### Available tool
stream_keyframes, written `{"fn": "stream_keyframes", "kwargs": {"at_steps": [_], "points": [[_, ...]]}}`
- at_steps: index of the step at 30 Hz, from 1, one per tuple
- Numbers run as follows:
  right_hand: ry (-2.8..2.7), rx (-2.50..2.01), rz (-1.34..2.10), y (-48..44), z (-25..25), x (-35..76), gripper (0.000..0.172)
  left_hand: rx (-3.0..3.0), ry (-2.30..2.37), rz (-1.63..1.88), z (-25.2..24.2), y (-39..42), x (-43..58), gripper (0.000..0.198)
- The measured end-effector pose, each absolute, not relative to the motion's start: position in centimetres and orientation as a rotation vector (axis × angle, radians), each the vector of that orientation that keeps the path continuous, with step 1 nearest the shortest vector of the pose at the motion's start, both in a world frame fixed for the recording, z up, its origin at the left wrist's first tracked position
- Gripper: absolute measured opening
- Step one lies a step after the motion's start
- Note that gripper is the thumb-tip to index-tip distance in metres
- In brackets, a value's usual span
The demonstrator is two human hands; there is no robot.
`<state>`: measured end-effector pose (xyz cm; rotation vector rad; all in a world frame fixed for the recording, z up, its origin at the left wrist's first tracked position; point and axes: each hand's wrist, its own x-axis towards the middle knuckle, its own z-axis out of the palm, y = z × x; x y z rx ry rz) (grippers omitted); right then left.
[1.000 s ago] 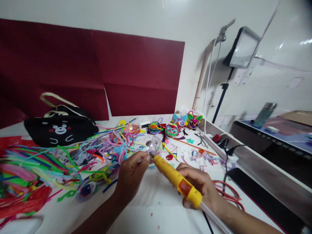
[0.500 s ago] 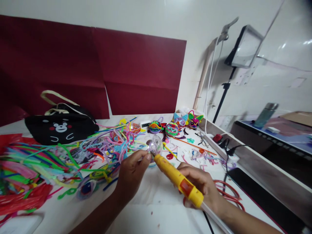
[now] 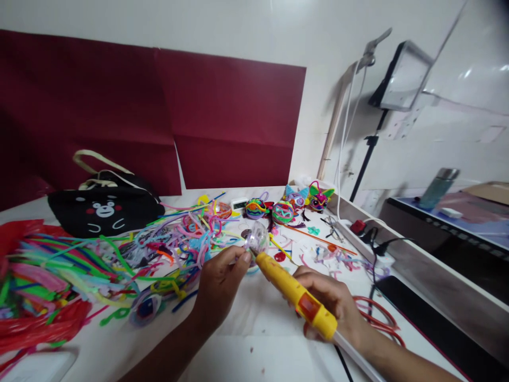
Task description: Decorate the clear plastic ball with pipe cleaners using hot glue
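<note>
My left hand [image 3: 220, 284] pinches a small clear, iridescent ball [image 3: 257, 239] above the white table [image 3: 246, 355]. My right hand [image 3: 332, 305] is wrapped round a yellow pen-shaped tool [image 3: 296, 297] with an orange-red button. The tool's tip touches the underside of the ball, right by my left fingertips. Both hands hover over the table's middle, in front of a pile of coloured flexible strands [image 3: 167, 241].
A black bear-face bag [image 3: 105, 209] sits at the back left. Bundles of coloured strands on red plastic [image 3: 40, 286] lie at left. Several finished colourful ornaments [image 3: 284, 209] stand behind. A power strip [image 3: 368, 241] with cables, red wire [image 3: 377, 315] and a black pad are at right.
The hands, ball and tool keep the same grip; the view has shifted slightly, so everything sits a little further right in the picture.
</note>
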<state>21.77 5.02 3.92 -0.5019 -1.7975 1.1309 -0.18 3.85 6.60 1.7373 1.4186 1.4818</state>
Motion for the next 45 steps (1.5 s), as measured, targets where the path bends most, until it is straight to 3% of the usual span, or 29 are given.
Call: {"fn": "stream_keyframes", "kwargs": {"at_steps": [24, 45], "points": [[-1.814, -0.549, 1.086, 5.1, 3.9, 22.0, 0.048, 1.704, 1.386, 1.463, 6.4, 4.1, 0.1, 0.027], [-1.821, -0.516, 1.145, 5.1, 4.0, 22.4, 0.042, 1.721, 1.384, 1.478, 6.2, 4.0, 0.1, 0.026]]}}
